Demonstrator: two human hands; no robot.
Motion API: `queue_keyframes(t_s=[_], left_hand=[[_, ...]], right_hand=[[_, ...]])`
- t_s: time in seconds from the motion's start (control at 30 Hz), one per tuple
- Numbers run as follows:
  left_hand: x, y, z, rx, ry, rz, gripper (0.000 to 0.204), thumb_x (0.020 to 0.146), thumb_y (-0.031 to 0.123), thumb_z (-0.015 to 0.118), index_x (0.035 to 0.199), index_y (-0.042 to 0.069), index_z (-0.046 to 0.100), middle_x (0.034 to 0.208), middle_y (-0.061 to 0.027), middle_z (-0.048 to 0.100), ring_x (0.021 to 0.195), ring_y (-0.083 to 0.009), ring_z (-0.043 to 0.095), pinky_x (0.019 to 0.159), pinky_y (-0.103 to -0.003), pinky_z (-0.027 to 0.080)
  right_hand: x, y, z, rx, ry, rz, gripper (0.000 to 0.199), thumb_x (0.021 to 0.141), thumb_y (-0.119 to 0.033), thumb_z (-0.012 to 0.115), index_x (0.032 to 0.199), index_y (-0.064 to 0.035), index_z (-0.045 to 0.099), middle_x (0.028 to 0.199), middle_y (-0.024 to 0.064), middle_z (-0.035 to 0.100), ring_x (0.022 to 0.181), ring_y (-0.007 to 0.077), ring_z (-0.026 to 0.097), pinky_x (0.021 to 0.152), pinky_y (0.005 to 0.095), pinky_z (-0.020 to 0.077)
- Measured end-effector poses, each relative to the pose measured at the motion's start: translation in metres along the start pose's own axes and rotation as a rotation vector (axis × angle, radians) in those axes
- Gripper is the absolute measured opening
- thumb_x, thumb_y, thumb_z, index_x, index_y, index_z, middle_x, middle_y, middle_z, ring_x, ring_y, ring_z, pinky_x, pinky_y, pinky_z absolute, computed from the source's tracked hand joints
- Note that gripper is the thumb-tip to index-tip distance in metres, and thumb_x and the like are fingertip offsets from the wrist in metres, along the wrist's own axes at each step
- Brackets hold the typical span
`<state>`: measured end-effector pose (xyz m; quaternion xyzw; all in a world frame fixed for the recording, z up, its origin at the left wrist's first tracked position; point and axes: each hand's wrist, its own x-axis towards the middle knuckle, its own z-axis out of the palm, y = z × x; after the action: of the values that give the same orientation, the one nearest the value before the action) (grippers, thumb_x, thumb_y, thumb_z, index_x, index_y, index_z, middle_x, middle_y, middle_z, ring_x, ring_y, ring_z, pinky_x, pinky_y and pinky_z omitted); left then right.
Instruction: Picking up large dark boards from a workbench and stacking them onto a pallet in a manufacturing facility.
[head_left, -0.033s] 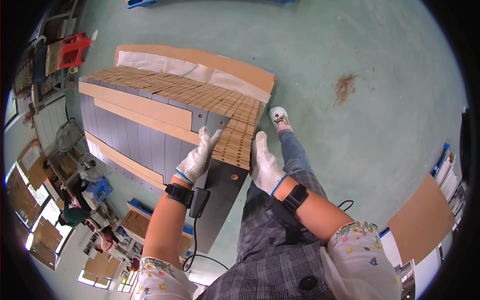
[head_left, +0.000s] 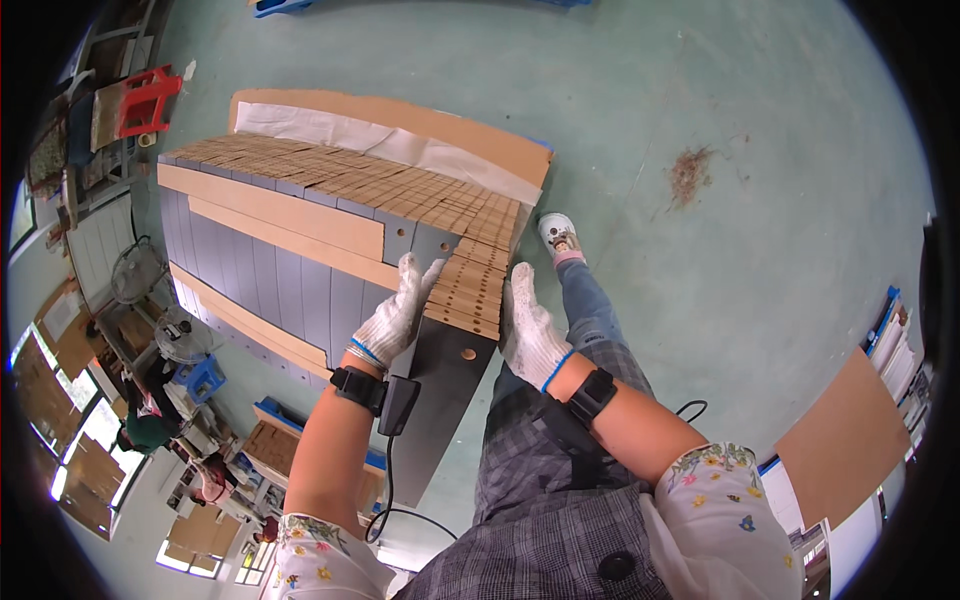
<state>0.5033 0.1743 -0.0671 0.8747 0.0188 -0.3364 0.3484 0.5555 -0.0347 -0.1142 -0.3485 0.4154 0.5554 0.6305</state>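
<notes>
- White knit-gloved left hand point(head_left: 392, 318) and white knit-gloved right hand point(head_left: 531, 330) are pointing forward, fingers unclenched.
- Dark-grey rectangular boards with brown drilled edges point(head_left: 466, 285) are standing between the palms.

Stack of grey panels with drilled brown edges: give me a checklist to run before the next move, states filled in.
1. Left hand in white knit glove at the left side of the nearest grey panels with drilled brown edges: ok.
2. Right hand in white knit glove along their right side: ok.
3. Drilled edges facing up between the hands: ok.
4. Thin black cable by the left wrist clear of the panels: cannot tell; it crosses in front of the nearest one in this view.
5. White shoe out from under the panels: ok, on the floor to their right.
6. Firmness of the hold: cannot tell.
</notes>
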Motion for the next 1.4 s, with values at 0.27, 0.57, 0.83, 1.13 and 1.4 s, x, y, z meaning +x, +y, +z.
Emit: queue_keyframes(t_s=[0.27, 0.57, 0.83, 1.13, 1.4], left_hand=[[0.008, 0.008, -0.008, 0.175, -0.061, 0.040, 0.064, 0.087, -0.005, 0.040, 0.145, 0.000, 0.013, 0.144, -0.0244, 0.028, 0.134, -0.0368, 0.030, 0.112, -0.038, 0.024], [0.007, 0.004, -0.010, 0.031, -0.144, -0.062, 0.050, 0.098, 0.015, 0.031, 0.144, -0.001, 0.020, 0.145, -0.0203, 0.032, 0.136, -0.0313, 0.028, 0.113, -0.043, 0.018], [-0.038, -0.011, -0.031, -0.473, 0.053, -0.257, 0.073, 0.092, 0.051, 0.015, 0.145, 0.001, 0.018, 0.151, -0.0118, 0.024, 0.139, -0.0214, 0.022, 0.114, -0.038, 0.013], [-0.096, 0.039, -0.050, -0.972, 0.372, -0.375, 0.092, 0.087, 0.071, 0.013, 0.146, 0.002, 0.017, 0.153, -0.0101, 0.019, 0.140, -0.0202, 0.019, 0.114, -0.031, 0.011], [-0.146, 0.091, -0.040, -1.317, 0.678, -0.403, 0.087, 0.091, 0.067, 0.017, 0.147, 0.001, 0.012, 0.153, -0.0105, 0.016, 0.142, -0.0223, 0.014, 0.115, -0.037, 0.008]], right_hand=[[-0.011, -0.010, 0.010, 0.036, -0.026, 0.044, 0.084, 0.084, -0.072, 0.040, 0.138, -0.0076, 0.036, 0.140, 0.0082, 0.041, 0.126, 0.0204, 0.039, 0.101, 0.0343, 0.0337], [-0.008, -0.007, 0.006, 0.035, -0.065, 0.020, 0.088, 0.083, -0.072, 0.042, 0.142, -0.0087, 0.029, 0.143, 0.0082, 0.035, 0.130, 0.0208, 0.033, 0.106, 0.0335, 0.0275], [-0.013, -0.013, -0.005, -0.050, -0.006, 0.108, 0.093, 0.087, -0.072, 0.031, 0.147, -0.0024, 0.012, 0.150, 0.0151, 0.022, 0.138, 0.0253, 0.023, 0.113, 0.0351, 0.0139], [-0.016, -0.030, -0.045, 0.005, 0.159, -0.025, 0.053, 0.088, -0.062, 0.047, 0.081, -0.0096, 0.051, 0.072, 0.0027, 0.048, 0.065, 0.0171, 0.051, 0.063, 0.0349, 0.0449], [-0.038, -0.075, -0.071, 0.055, 0.122, -0.063, 0.048, 0.090, -0.058, 0.046, 0.065, -0.0185, 0.040, 0.056, -0.0028, 0.034, 0.048, 0.0126, 0.036, 0.043, 0.0265, 0.0314]])
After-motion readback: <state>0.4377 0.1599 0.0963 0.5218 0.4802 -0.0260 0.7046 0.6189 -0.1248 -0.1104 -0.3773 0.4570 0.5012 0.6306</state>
